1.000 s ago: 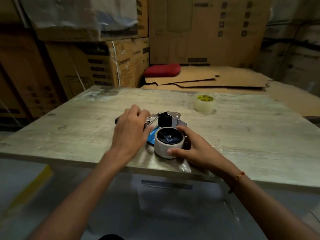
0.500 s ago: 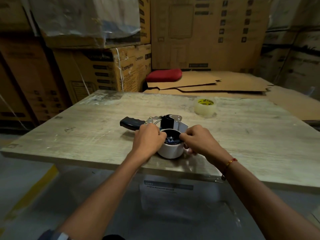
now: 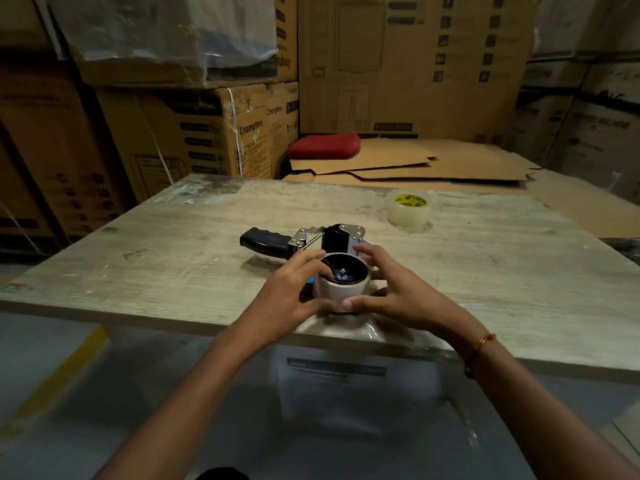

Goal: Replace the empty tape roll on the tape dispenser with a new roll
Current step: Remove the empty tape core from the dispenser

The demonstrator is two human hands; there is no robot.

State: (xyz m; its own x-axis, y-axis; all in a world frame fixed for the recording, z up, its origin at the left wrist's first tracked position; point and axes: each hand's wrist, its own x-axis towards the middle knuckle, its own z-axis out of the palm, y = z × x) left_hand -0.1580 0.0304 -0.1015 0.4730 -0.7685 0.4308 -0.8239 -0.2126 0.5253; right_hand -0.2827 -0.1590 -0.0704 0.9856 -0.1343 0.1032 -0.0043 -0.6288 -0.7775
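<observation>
- Forearms enter from the bottom edge and meet over the near part of the counter (image 3: 173, 271); a thin red-and-gold band (image 3: 482, 341) sits on the right wrist.
- Left hand (image 3: 294, 292): fingers curled round the left side of the empty tape roll (image 3: 337, 293), fingertips on its upper rim, thumb at its near base.
- Right hand (image 3: 391, 289): fingers curled round the right and far side of the same roll, thumb pressed on its near wall, close to the left thumb. Both hands grip the roll between them.
- Empty tape roll: pale cardboard core, seated on the black hub of the tape dispenser (image 3: 332, 239), open end up, a small metal pin visible at the hub centre.
- Tape dispenser: lying flat on the counter just beyond the hands, black handle (image 3: 265, 241) pointing left, metal bracket and black roller on the far side. A sliver of blue shows at the roll's left base.
- New roll (image 3: 408, 208): clear tape with a yellow printed core label, lying flat near the far right edge of the counter, well apart from the dispenser and untouched.
- Behind the counter: flattened cardboard sheets (image 3: 433, 161) with a red cushion (image 3: 323, 145) at their left end, then stacked cartons (image 3: 207, 133) against the back.
</observation>
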